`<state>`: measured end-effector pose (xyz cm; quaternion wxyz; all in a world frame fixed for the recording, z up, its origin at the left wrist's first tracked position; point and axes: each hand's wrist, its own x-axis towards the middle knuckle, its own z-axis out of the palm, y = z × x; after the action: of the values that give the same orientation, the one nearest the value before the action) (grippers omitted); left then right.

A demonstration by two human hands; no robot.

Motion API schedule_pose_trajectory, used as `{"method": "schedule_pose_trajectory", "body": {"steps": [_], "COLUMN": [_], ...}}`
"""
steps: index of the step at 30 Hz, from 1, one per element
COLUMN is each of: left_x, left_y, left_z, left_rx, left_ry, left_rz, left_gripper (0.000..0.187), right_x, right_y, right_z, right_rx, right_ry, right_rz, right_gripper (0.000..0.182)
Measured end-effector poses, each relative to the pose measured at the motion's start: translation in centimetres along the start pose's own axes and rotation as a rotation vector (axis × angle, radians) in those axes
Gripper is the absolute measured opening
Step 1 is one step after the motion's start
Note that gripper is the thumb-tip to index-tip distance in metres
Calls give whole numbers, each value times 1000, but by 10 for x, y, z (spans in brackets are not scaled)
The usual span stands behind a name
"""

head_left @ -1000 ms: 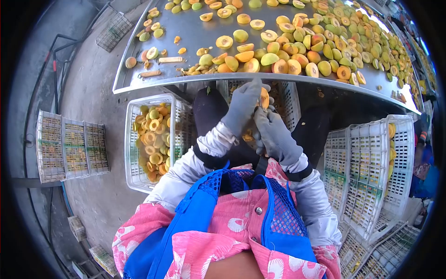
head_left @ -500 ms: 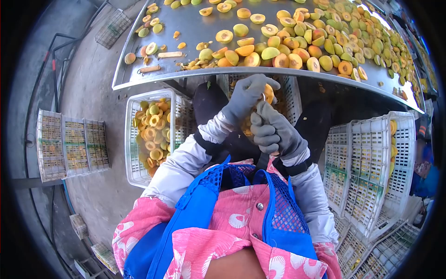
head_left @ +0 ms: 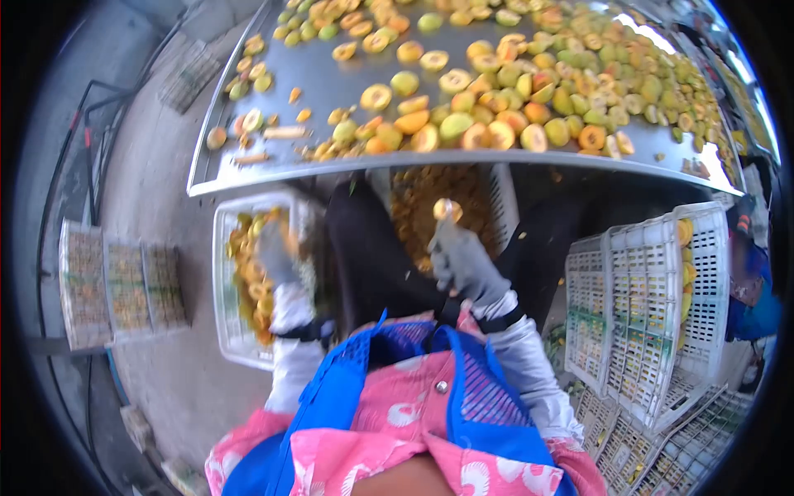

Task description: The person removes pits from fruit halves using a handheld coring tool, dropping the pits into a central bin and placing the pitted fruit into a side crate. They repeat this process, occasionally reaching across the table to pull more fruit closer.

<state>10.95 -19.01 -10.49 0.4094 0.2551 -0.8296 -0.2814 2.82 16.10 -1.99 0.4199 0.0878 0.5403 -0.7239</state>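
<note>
Both my hands wear grey gloves. My left hand [head_left: 277, 252] reaches out over the white crate [head_left: 225, 331] of halved yellow-orange fruit [head_left: 248, 285] at my left. It is motion-blurred, and I cannot tell whether it holds anything. In front of my lap, my right hand [head_left: 459, 263] is closed around a small tool whose rounded pale tip [head_left: 447, 209] points up. Beneath that hand stands a second crate [head_left: 496, 202] with orange scraps inside.
A steel table [head_left: 331, 83] runs across the top, covered with several whole and halved fruits [head_left: 496, 124]. White slatted crates [head_left: 653, 306] stand at the right, one holding fruit. More crates [head_left: 124, 281] lie on the concrete floor at the left. Another person's sleeve [head_left: 753, 306] shows at far right.
My left hand has left the fruit at the middle and swung left and down over the crate of halves. My right hand dropped slightly with the tool. The view has tilted and blurred.
</note>
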Motion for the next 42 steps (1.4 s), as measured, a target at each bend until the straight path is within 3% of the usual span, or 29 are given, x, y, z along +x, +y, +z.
{"method": "schedule_pose_trajectory", "body": {"steps": [1, 2, 4, 5, 6, 8, 9, 10, 11, 13, 15, 18, 19, 21, 22, 24, 25, 26, 27, 28, 30, 31, 34, 36, 40, 42], "left_x": [11, 17, 20, 18, 18, 24, 31, 35, 43, 57, 76, 104, 117, 130, 133, 130, 126, 124, 120, 112, 97, 82, 89, 84, 85, 81], "left_y": [-12, -20, 21, -9, 20, 65, 107, 136, 195, 206, 247, 287, 303, 293, 302, 328, 340, 360, 372, 382, 393, 374, 404, 383, 338, 323], "left_z": [-31, -51, -45, -29, -12, 41, 59, 84, 89, 150, 193, 270, 289, 376, 396, 422, 434, 434, 442, 448, 465, 497, 464, 453, 407, 382], "left_rx": [-153, 39, 239, 62, -32, -217, -185, -102, -370, -371, -510, -284, -169, -110, -123, -61, -72, -88, -102, -104, 249, 340, 606, 525, -53, -86], "left_ry": [-94, -23, 197, 135, 42, -165, -289, -316, -475, -605, -761, -964, -1045, -911, -919, -706, -707, -760, -811, -814, -1015, -904, -1069, -1021, -1089, -1023], "left_rz": [-428, -511, -383, -272, -250, -160, -106, 166, -84, 134, 201, 135, 161, 376, 377, 635, 632, 771, 909, 906, 900, 923, 838, 832, 899, 961], "left_gripper": [28, 32, 30, 28, 27, 25, 24, 21, 20, 21, 26, 32, 33, 32, 32, 34, 34, 35, 38, 38, 38, 37, 35, 28, 24, 27], "right_x": [7, 14, 14, 33, 45, 63, 51, 41, 34, 27, 27, 37, 38, 54, 63, 77, 82, 82, 79, 77, 95, 103, 99, 89, 95, 87], "right_y": [6, 10, 4, 15, 31, 51, 33, 19, 6, -10, -24, -58, -74, -89, -93, -90, -88, -90, -93, -93, -76, -70, -74, -84, -75, -83], "right_z": [-3, -4, -5, -13, -24, -42, -36, -38, -41, -53, -63, -82, -87, -107, -116, -127, -133, -134, -133, -132, -143, -147, -145, -136, -140, -137], "right_rx": [15, 33, 54, -98, -99, -1044, -1018, -1021, -1008, -947, -822, -585, -580, -574, -570, -585, -591, -594, -397, -203, -250, -336, -459, -296, -284, -222], "right_ry": [50, 95, -20, 66, 69, 356, 457, 460, 520, 609, 676, 703, 741, 766, 780, 802, 811, 816, 747, 672, 704, 742, 791, 711, 716, 694], "right_rz": [9, 26, 7, 32, 32, -277, -252, -242, -274, -413, -577, -854, -770, -745, -728, -738, -752, -750, -590, -428, -501, -586, -659, -591, -658, -617], "right_gripper": [42, 41, 41, 41, 41, 39, 38, 38, 38, 35, 27, 19, 17, 19, 20, 21, 22, 22, 23, 24, 23, 17, 15, 14, 13, 14]}}
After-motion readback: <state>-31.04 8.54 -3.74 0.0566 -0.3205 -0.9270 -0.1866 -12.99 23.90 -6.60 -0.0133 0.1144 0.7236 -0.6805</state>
